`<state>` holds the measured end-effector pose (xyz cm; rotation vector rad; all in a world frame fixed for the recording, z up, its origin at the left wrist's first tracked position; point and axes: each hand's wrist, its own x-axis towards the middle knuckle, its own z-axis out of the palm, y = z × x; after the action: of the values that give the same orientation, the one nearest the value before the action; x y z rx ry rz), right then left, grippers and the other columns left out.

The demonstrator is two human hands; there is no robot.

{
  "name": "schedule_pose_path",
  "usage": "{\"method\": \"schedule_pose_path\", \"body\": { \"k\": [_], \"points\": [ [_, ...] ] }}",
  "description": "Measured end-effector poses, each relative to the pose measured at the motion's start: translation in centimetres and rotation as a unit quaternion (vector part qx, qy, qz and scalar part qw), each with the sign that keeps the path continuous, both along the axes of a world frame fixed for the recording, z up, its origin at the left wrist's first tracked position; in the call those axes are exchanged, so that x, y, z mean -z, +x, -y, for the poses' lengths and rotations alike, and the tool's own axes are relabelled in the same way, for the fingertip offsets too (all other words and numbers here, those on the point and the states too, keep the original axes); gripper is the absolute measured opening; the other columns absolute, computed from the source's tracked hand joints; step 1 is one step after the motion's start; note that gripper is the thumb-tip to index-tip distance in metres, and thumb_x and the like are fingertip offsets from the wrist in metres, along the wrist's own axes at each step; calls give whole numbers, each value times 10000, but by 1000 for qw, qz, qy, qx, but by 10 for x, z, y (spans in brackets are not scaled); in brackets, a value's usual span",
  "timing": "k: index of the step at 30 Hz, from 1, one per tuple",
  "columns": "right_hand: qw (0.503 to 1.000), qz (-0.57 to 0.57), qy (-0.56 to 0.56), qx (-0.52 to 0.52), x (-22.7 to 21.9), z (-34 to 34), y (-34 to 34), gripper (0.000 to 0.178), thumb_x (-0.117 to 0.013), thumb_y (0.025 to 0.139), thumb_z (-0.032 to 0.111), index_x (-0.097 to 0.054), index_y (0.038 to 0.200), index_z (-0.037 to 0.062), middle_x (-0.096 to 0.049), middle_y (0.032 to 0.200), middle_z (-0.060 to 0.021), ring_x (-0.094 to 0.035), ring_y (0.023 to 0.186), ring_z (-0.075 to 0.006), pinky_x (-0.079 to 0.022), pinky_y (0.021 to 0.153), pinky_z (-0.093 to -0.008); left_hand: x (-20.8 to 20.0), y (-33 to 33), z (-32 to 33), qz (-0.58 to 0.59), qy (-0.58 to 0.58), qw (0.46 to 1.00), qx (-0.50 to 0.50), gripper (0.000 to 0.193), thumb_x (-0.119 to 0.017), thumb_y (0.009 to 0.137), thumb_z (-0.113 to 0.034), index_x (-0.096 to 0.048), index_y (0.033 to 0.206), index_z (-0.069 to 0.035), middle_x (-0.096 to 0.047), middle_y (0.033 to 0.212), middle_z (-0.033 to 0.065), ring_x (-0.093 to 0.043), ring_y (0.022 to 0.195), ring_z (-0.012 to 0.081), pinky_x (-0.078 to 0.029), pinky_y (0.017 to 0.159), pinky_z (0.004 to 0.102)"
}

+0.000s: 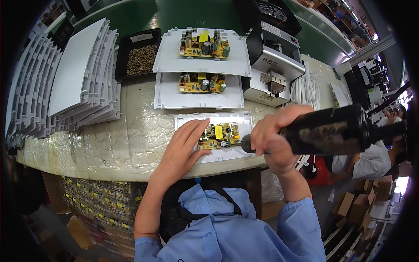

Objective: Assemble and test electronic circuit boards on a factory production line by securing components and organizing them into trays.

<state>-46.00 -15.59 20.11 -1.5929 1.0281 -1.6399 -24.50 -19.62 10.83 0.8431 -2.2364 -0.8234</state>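
A yellow circuit board (218,131) with capacitors and a yellow transformer lies in a white plastic panel (185,118) at the table's front edge. My left hand (185,142) rests on the panel and the board's left side, its fingers stretched out and holding nothing. In my right hand (279,133) is a black electric screwdriver (327,131), fingers wrapped round its front part. Its tip points left at the right side of the board; whether it touches a screw I cannot tell.
Behind are two white panels with boards (203,46), a black tray of brass-coloured screws (142,59) and a screw feeder machine (275,65). Stacks of white panels (78,78) stand at left. White cables (305,89) lie at right. Boxed circuit boards (100,201) are below the table.
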Motion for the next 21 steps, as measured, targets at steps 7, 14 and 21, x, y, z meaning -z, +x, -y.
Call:
{"method": "schedule_pose_path", "body": {
  "k": [7, 14, 21],
  "points": [
    [983, -122, -11, -137, -6, 7, -5, 303, -764, 801, -17, -527, 973, 61, -552, 691, -41, -547, 553, -146, -500, 522, -312, -2, 1, 0, 10, -6, 1000, -1, 752, -774, 780, -150, -439, 1446, -52, -519, 1358, 164, -493, 1252, 355, -417, 1054, 429],
    [995, 55, -56, -58, -15, 4, -8, 292, -583, 968, 194, -400, 1160, 72, -445, 630, 1, -466, 467, -95, -452, 453, -286, -1, 2, -1, 12, 0, 1000, -1, 716, -765, 795, -155, -455, 1431, -45, -531, 1345, 168, -501, 1245, 352, -425, 1046, 426],
    [942, 113, -187, 256, -56, 51, -55, 237, -600, 959, 111, -523, 1156, 6, -464, 697, -14, -462, 532, -110, -420, 540, -280, 0, -9, -2, -7, 3, 1000, 7, 726, -791, 778, -162, -472, 1423, -62, -542, 1344, 165, -520, 1233, 356, -438, 1043, 424]
  ]
}}
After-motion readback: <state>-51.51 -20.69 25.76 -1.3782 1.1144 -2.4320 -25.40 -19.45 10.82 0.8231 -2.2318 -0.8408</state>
